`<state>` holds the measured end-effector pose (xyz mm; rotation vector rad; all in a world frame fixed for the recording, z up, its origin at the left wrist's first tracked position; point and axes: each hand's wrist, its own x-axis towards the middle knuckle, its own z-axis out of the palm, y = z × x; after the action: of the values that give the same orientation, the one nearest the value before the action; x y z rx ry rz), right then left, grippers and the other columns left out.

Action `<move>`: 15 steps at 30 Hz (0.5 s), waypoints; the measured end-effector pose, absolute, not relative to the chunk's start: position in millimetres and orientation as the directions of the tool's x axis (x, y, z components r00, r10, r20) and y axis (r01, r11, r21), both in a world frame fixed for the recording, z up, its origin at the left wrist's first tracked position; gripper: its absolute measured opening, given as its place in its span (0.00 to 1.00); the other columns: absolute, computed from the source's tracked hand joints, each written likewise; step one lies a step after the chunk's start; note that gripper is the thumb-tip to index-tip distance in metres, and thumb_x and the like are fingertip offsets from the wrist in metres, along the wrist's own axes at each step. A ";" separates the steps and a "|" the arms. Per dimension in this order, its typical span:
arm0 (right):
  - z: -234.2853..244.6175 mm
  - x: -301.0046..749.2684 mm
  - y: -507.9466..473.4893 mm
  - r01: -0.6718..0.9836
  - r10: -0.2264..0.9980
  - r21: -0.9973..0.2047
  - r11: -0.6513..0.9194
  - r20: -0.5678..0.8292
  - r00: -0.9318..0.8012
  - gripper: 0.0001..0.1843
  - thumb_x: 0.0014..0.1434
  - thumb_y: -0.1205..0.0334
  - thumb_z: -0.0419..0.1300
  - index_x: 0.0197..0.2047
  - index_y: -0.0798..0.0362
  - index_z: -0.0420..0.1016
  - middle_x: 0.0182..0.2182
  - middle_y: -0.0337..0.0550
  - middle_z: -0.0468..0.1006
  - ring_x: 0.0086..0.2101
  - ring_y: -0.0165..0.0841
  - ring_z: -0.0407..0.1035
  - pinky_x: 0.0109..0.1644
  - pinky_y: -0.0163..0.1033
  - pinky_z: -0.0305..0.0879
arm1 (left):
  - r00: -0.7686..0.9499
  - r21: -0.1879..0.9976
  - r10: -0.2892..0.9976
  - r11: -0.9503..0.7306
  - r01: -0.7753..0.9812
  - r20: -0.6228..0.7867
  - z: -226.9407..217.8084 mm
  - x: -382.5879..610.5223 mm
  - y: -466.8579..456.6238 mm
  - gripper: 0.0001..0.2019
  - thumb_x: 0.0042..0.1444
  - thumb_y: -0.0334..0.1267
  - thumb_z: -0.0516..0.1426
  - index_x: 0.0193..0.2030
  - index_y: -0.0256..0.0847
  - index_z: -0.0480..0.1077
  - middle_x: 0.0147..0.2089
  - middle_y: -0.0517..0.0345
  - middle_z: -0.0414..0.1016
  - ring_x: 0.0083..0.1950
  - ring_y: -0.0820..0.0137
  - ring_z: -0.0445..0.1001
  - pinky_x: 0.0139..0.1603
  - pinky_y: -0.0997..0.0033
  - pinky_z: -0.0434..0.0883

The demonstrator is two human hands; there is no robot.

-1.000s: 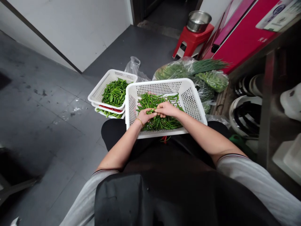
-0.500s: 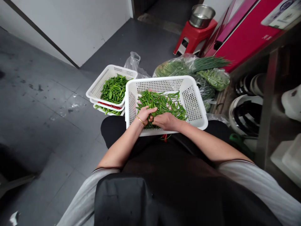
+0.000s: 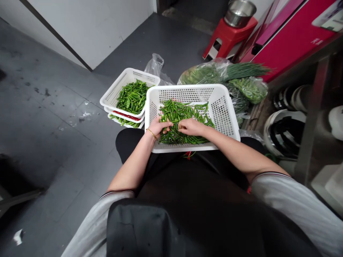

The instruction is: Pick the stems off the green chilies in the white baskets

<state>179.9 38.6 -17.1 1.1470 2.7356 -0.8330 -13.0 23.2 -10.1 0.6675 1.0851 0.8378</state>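
A white perforated plastic basket rests across my lap, with loose green chili peppers spread over its bottom. My left hand, a gold bangle at its wrist, is closed on green chili peppers at the basket's left side; the thumb lies on top. My right hand is curled beside it over the peppers, fingertips pinched together close to the left thumb. A pepper runs between the two hands, but whatever the right fingertips hold is hidden.
Stacked white baskets on the left hold green chilies, with some red ones below. Bagged greens and long green stalks lie beyond my basket. A red stool carries a metal pot. Shelved dishes are at right.
My hands have drawn apart from being together over the peppers: the left is farther left, the right slightly raised. The whole view has shifted a little.
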 end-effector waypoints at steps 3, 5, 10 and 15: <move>4.6 188.3 42.0 0.637 0.792 -0.680 0.363 -0.135 -0.595 0.11 0.63 0.58 0.53 0.36 0.55 0.72 0.26 0.39 0.76 0.28 0.30 0.69 0.35 0.34 0.60 | 0.266 0.836 0.855 0.504 -0.218 -0.446 -12.5 1.7 22.1 0.19 0.34 0.32 0.71 0.28 0.36 0.65 0.20 0.64 0.68 0.17 0.80 0.64 0.14 0.82 0.50; 10.7 187.3 38.2 0.644 0.846 -0.664 0.380 -0.032 -0.533 0.13 0.64 0.56 0.52 0.34 0.54 0.71 0.28 0.42 0.76 0.31 0.31 0.69 0.37 0.35 0.60 | 0.311 0.823 0.846 0.512 -0.248 -0.433 -10.5 6.7 24.3 0.20 0.35 0.34 0.71 0.29 0.36 0.64 0.19 0.64 0.68 0.16 0.81 0.62 0.13 0.82 0.49; 3.8 169.0 25.8 0.793 0.861 -0.358 0.493 0.068 -0.504 0.21 0.69 0.55 0.42 0.38 0.56 0.71 0.36 0.51 0.75 0.38 0.36 0.68 0.40 0.37 0.58 | 0.326 0.703 0.764 0.642 -0.305 -0.557 -7.5 2.9 25.8 0.18 0.39 0.37 0.70 0.30 0.35 0.66 0.21 0.57 0.71 0.15 0.81 0.60 0.14 0.82 0.47; -2.6 157.0 31.3 0.854 0.843 -0.125 0.505 -0.143 -0.519 0.21 0.69 0.58 0.40 0.49 0.57 0.70 0.43 0.55 0.72 0.40 0.39 0.69 0.38 0.38 0.58 | 0.309 0.584 0.728 0.679 -0.444 -0.612 -11.6 -7.9 19.8 0.14 0.41 0.36 0.67 0.28 0.35 0.65 0.21 0.56 0.70 0.17 0.80 0.61 0.14 0.82 0.48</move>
<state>157.0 31.3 -2.6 1.5069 2.6696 -0.2772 -7.9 19.8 -11.6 0.3336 0.9834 0.7937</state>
